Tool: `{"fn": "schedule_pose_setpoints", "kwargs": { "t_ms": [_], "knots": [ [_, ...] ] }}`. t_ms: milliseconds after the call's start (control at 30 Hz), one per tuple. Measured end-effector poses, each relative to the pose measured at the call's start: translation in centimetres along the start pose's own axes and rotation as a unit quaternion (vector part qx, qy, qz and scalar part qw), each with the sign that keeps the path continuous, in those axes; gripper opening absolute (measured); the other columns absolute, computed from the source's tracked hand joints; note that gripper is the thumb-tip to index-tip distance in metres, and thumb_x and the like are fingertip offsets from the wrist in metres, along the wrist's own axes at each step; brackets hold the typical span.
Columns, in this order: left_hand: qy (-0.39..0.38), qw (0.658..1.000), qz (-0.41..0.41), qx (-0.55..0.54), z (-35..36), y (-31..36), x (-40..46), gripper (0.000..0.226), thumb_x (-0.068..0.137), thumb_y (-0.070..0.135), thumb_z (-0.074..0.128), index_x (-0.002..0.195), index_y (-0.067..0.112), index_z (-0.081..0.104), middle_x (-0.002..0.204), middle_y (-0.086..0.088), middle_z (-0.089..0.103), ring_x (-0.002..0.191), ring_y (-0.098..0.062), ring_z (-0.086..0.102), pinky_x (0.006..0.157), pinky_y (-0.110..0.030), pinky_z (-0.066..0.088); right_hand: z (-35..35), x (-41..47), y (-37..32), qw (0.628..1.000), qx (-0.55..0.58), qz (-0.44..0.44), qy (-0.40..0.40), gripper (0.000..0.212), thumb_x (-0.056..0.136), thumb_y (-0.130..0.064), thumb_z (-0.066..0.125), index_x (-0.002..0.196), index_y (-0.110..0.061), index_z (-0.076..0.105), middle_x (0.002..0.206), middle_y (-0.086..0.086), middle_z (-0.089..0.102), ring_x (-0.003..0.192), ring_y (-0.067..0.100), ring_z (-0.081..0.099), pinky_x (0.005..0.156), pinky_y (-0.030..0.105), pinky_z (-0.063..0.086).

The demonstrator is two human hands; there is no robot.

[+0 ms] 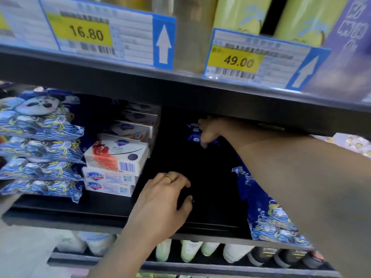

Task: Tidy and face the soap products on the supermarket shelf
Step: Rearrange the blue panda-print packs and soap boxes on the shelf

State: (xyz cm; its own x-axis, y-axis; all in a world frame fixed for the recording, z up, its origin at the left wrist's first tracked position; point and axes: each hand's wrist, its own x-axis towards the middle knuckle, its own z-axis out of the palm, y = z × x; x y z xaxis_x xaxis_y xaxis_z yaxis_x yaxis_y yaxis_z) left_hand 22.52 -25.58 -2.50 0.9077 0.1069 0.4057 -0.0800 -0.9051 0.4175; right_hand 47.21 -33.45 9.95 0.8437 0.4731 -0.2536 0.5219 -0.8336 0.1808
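My right hand (208,131) reaches deep under the upper shelf and grips a blue soap packet (193,136) at the back of the black shelf (70,209). My left hand (162,199), with a gold ring, rests on the shelf's front part, fingers loosely curled and holding nothing. White boxed soap bars (115,157) stand stacked left of the gap, the top box tilted. Blue patterned packets (40,149) are piled at far left, and more blue packets (269,213) lie under my right forearm.
The upper shelf edge carries price tags 16.80 (86,33) and 49.00 (239,62), with yellow-green cylinders (239,15) above. Pale green and white bottles (190,250) line the shelf below. A dark gap lies between the boxes and the right packets.
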Motion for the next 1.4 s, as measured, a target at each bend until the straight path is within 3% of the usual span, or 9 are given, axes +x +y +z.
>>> {"fn": "schedule_pose_setpoints", "kwargs": {
  "t_ms": [133, 400, 700, 800, 933, 1000, 1067, 1167, 1400],
  "knots": [
    [-0.005, 1.000, 0.004, 0.009, 0.1, -0.2, 0.1, 0.033, 0.094, 0.054, 0.052, 0.124, 0.042, 0.058, 0.127, 0.025, 0.055, 0.119, -0.004, 0.049, 0.100, -0.026, 0.041, 0.7, 1.0, -0.6, 0.999, 0.041, 0.008, -0.009, 0.092, 0.081, -0.021, 0.085, 0.158, -0.015, 0.034, 0.159, 0.008, 0.040, 0.135, 0.026, 0.046, 0.085, 0.025, 0.037],
    [-0.012, 1.000, -0.003, 0.008, -0.1, -0.1, 0.3, 0.034, 0.095, 0.054, 0.051, 0.126, 0.043, 0.056, 0.129, 0.025, 0.053, 0.121, -0.005, 0.046, 0.100, -0.025, 0.037, 0.1, -0.9, -1.7, 0.997, 0.061, 0.028, -0.025, 0.079, 0.068, -0.038, 0.091, 0.134, -0.012, 0.058, 0.102, 0.001, 0.054, 0.080, 0.016, 0.054, 0.055, 0.025, 0.041],
    [-0.004, 0.993, -0.053, -0.109, -0.6, -0.7, 0.3, 0.023, 0.098, 0.032, 0.056, 0.120, 0.039, 0.061, 0.117, 0.022, 0.060, 0.114, -0.003, 0.052, 0.096, -0.024, 0.040, -1.4, -11.3, -3.7, 0.979, 0.152, -0.070, 0.120, 0.070, 0.074, -0.026, 0.083, 0.134, -0.018, 0.049, 0.127, 0.004, 0.058, 0.110, 0.022, 0.058, 0.080, 0.027, 0.049],
    [0.060, 0.931, -0.155, -0.326, -1.3, -0.2, 0.5, 0.025, 0.098, 0.030, 0.044, 0.108, 0.035, 0.067, 0.108, 0.019, 0.071, 0.107, -0.003, 0.065, 0.097, -0.026, 0.047, -0.9, -15.9, -4.4, 0.974, 0.094, -0.078, 0.191, 0.080, 0.067, -0.038, 0.083, 0.136, -0.033, 0.042, 0.131, -0.002, 0.049, 0.124, 0.027, 0.047, 0.102, 0.041, 0.042],
    [0.091, 0.744, -0.286, -0.597, -3.0, 1.1, 0.0, 0.031, 0.109, 0.033, 0.042, 0.104, 0.028, 0.072, 0.104, 0.001, 0.081, 0.100, -0.022, 0.078, 0.085, -0.033, 0.058, 1.6, -20.5, -5.3, 0.969, 0.076, -0.080, 0.219, 0.087, 0.064, -0.042, 0.080, 0.140, -0.039, 0.038, 0.131, -0.004, 0.044, 0.124, 0.027, 0.039, 0.104, 0.044, 0.032],
    [0.049, 0.716, -0.271, -0.641, -3.8, 1.7, -1.2, 0.039, 0.105, 0.055, 0.047, 0.107, 0.030, 0.077, 0.108, 0.001, 0.081, 0.101, -0.020, 0.078, 0.082, -0.035, 0.062, 3.1, -22.1, -5.4, 0.963, 0.063, -0.090, 0.248, 0.087, 0.064, -0.041, 0.078, 0.142, -0.037, 0.041, 0.131, -0.003, 0.046, 0.121, 0.027, 0.041, 0.107, 0.043, 0.032],
    [-0.007, 0.726, -0.234, -0.646, -4.7, 2.4, -2.2, 0.041, 0.091, 0.066, 0.061, 0.111, 0.035, 0.078, 0.115, 0.002, 0.079, 0.106, -0.016, 0.077, 0.085, -0.037, 0.064, 4.3, -23.3, -5.6, 0.958, 0.058, -0.108, 0.260, 0.086, 0.064, -0.040, 0.076, 0.143, -0.035, 0.044, 0.128, -0.005, 0.047, 0.118, 0.025, 0.042, 0.107, 0.042, 0.033],
    [-0.029, 0.769, -0.221, -0.599, -5.6, 3.6, -2.6, 0.031, 0.092, 0.036, 0.079, 0.120, 0.023, 0.072, 0.111, -0.002, 0.080, 0.102, -0.018, 0.078, 0.082, -0.033, 0.065, 5.8, -24.5, -5.7, 0.949, 0.086, -0.134, 0.274, 0.086, 0.066, -0.038, 0.075, 0.146, -0.033, 0.044, 0.127, -0.006, 0.047, 0.117, 0.022, 0.041, 0.109, 0.040, 0.032],
    [-0.031, 0.804, -0.211, -0.555, -6.3, 3.8, -4.1, 0.025, 0.095, 0.019, 0.074, 0.120, 0.024, 0.071, 0.107, 0.001, 0.081, 0.098, -0.019, 0.079, 0.078, -0.029, 0.064, 8.8, -27.4, -4.3, 0.888, 0.331, -0.165, 0.275, 0.091, 0.080, -0.063, 0.072, 0.156, -0.047, 0.023, 0.155, -0.025, 0.021, 0.146, -0.001, 0.020, 0.111, 0.022, 0.030]
  ]
}}
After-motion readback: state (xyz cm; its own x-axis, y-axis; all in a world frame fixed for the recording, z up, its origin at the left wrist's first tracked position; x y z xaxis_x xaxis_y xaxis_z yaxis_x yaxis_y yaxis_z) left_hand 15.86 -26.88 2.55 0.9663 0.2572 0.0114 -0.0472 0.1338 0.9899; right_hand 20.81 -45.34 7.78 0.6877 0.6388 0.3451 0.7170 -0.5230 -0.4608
